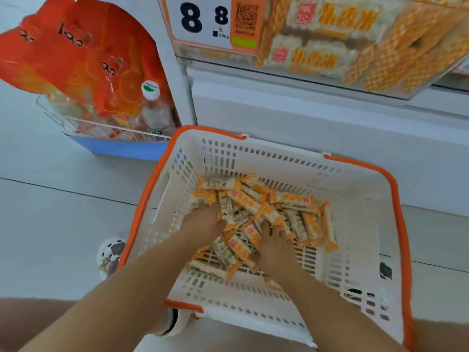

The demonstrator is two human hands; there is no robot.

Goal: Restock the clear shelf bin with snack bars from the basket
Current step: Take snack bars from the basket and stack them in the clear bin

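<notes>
A white basket with an orange rim (360, 189) stands on the floor below me and holds a heap of orange-and-white snack bars (297, 201). Both my hands are down in that heap. My left hand (203, 221) is at the heap's left side, its fingers curled down among the bars with the tips hidden. My right hand (275, 246) lies in the middle of the heap, fingers bent into the bars. The clear shelf bin (396, 94) hangs above at the top right, with larger packs of the same bars inside.
A price tag reading 8.8 (203, 20) is fixed to the bin's left front. At the left a wire rack (106, 130) holds orange bags (76, 52) and a bottle (154, 113). White shelf panels rise behind the basket. My knees frame the bottom edge.
</notes>
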